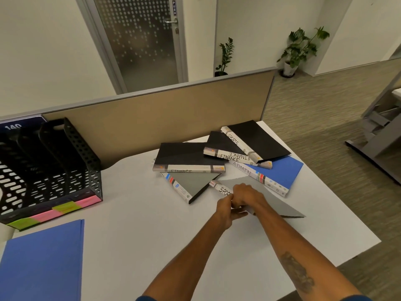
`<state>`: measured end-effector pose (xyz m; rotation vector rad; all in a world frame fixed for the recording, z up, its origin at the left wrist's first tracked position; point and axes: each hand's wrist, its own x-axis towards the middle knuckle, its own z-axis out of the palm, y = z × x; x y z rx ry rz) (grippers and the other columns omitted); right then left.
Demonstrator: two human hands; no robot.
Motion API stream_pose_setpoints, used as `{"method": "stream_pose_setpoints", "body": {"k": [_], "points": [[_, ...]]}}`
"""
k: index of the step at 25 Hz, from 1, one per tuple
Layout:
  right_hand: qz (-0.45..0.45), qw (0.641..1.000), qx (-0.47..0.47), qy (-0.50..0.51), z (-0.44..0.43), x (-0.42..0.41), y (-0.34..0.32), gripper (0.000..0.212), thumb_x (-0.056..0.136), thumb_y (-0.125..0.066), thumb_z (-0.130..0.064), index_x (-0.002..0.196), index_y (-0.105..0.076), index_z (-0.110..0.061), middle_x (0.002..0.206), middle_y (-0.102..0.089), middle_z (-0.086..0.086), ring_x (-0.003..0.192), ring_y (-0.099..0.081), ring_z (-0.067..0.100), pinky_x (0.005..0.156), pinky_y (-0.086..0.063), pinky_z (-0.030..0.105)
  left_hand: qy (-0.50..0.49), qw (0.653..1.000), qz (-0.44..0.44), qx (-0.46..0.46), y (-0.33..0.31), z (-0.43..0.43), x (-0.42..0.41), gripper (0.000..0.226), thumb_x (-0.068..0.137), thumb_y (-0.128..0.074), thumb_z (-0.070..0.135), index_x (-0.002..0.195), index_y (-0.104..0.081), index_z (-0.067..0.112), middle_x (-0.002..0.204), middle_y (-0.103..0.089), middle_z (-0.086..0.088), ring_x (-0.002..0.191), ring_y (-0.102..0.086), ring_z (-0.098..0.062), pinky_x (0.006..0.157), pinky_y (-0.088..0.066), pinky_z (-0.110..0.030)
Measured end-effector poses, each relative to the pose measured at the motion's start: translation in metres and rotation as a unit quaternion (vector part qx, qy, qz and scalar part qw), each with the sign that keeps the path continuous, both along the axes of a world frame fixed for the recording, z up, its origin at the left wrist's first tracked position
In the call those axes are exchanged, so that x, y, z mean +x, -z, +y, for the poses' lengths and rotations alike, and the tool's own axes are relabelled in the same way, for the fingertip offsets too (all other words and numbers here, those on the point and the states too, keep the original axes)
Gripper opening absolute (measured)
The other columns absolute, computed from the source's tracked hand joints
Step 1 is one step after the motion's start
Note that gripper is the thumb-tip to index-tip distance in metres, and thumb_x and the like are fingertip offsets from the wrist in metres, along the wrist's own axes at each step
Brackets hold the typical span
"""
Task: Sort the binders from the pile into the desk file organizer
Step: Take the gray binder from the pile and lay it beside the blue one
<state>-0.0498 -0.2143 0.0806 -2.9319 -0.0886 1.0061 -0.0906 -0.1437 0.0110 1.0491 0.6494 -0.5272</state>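
Observation:
A pile of binders lies at the desk's far right: black FINANCE binders (pixel 186 157), a black SPORTS binder (pixel 260 140), a blue ADMIN binder (pixel 286 170) and a grey one (pixel 191 183). Nearest me lies a grey SPORTS binder (pixel 273 198). My right hand (pixel 245 195) grips its spine edge from above, and my left hand (pixel 227 210) holds the same edge just below it. The black mesh file organizer (pixel 71 153) stands at the far left, with pink and green sticky labels along its front base.
A blue folder (pixel 43 261) lies flat at the near left of the white desk (pixel 134 205). A tan partition (pixel 156 120) runs behind the desk. The desk's right edge drops to carpet; potted plants stand beyond.

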Motion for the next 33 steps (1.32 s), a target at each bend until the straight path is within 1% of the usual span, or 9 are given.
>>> {"method": "stream_pose_setpoints", "body": {"k": [6, 10, 15, 18, 21, 24, 27, 31, 33], "points": [[-0.073, 0.997, 0.009, 0.035, 0.036, -0.001, -0.048, 0.043, 0.082, -0.071, -0.027, 0.118, -0.054, -0.008, 0.094, -0.057, 0.011, 0.085, -0.061, 0.022, 0.083, -0.056, 0.035, -0.017, 0.998, -0.062, 0.002, -0.041, 0.036, 0.008, 0.032, 0.091, -0.053, 0.011, 0.122, -0.057, 0.015, 0.105, -0.069, -0.015, 0.082, -0.072, -0.028, 0.069, -0.062, -0.044], [-0.113, 0.99, 0.079, 0.04, 0.077, 0.003, -0.07, 0.047, 0.083, -0.071, -0.039, 0.117, -0.052, -0.013, 0.095, -0.057, 0.008, 0.071, -0.058, 0.02, 0.075, -0.055, 0.036, -0.053, 0.988, -0.135, 0.046, -0.056, 0.091, 0.015, 0.033, 0.091, -0.063, 0.018, 0.123, -0.057, 0.021, 0.114, -0.068, -0.007, 0.09, -0.071, -0.026, 0.075, -0.061, -0.044], [-0.091, 0.958, 0.26, 0.081, 0.117, 0.01, -0.066, 0.033, 0.085, -0.069, -0.035, 0.112, -0.059, -0.019, 0.11, -0.059, 0.004, 0.098, -0.062, 0.026, 0.079, -0.055, 0.039, -0.117, 0.972, -0.183, 0.086, -0.05, 0.158, 0.002, 0.037, 0.091, -0.063, 0.028, 0.127, -0.054, 0.027, 0.118, -0.066, -0.003, 0.096, -0.068, -0.026, 0.081, -0.059, -0.046], [-0.17, 0.933, 0.29, 0.132, 0.152, 0.004, -0.046, 0.036, 0.09, -0.061, -0.031, 0.123, -0.058, -0.017, 0.124, -0.059, 0.009, 0.116, -0.055, 0.03, 0.097, -0.045, 0.043, -0.178, 0.964, -0.183, 0.077, -0.051, 0.209, -0.018, 0.033, 0.09, -0.063, 0.025, 0.123, -0.058, 0.028, 0.112, -0.07, -0.001, 0.096, -0.069, -0.026, 0.074, -0.06, -0.041], [-0.211, 0.915, 0.284, 0.194, 0.177, -0.011, -0.012, 0.049, 0.09, -0.058, -0.037, 0.133, -0.049, -0.015, 0.135, -0.052, 0.011, 0.123, -0.049, 0.033, 0.1, -0.042, 0.048, -0.209, 0.958, -0.177, 0.084, -0.043, 0.265, -0.046, 0.032, 0.09, -0.063, 0.023, 0.122, -0.059, 0.023, 0.112, -0.07, -0.003, 0.097, -0.069, -0.029, 0.076, -0.06, -0.044], [-0.155, 0.917, 0.289, 0.229, 0.197, -0.03, 0.028, 0.066, 0.086, -0.059, -0.051, 0.14, -0.039, -0.017, 0.14, -0.048, 0.011, 0.125, -0.047, 0.036, 0.102, -0.038, 0.053, -0.201, 0.962, -0.163, 0.09, -0.027, 0.316, -0.083, 0.038, 0.089, -0.062, 0.02, 0.127, -0.057, 0.018, 0.118, -0.069, -0.01, 0.103, -0.067, -0.037, 0.088, -0.055, -0.056], [-0.088, 0.894, 0.368, 0.24, 0.225, -0.055, 0.053, 0.072, 0.087, -0.066, -0.041, 0.145, -0.034, -0.013, 0.14, -0.049, 0.013, 0.125, -0.049, 0.035, 0.101, -0.04, 0.042, -0.195, 0.966, -0.14, 0.094, -0.01, 0.358, -0.127, 0.038, 0.089, -0.06, 0.018, 0.127, -0.057, 0.018, 0.119, -0.068, -0.014, 0.109, -0.064, -0.04, 0.092, -0.052, -0.056], [-0.023, 0.88, 0.385, 0.276, 0.257, -0.082, 0.093, 0.068, 0.081, -0.073, -0.032, 0.139, -0.045, -0.009, 0.138, -0.052, 0.013, 0.122, -0.053, 0.031, 0.105, -0.042, 0.042, -0.189, 0.972, -0.091, 0.107, 0.022, 0.404, -0.178, 0.042, 0.091, -0.062, 0.021, 0.129, -0.049, 0.029, 0.117, -0.069, -0.01, 0.109, -0.065, -0.036, 0.089, -0.055, -0.054], [-0.025, 0.884, 0.383, 0.268, 0.27, -0.096, 0.111, 0.05, 0.078, -0.075, -0.025, 0.12, -0.059, -0.004, 0.122, -0.063, 0.013, 0.104, -0.061, 0.029, 0.092, -0.05, 0.04, -0.183, 0.974, -0.068, 0.115, 0.037, 0.421, -0.2, 0.04, 0.092, -0.062, 0.019, 0.128, -0.048, 0.031, 0.117, -0.069, -0.009, 0.107, -0.066, -0.033, 0.081, -0.058, -0.046]]}}
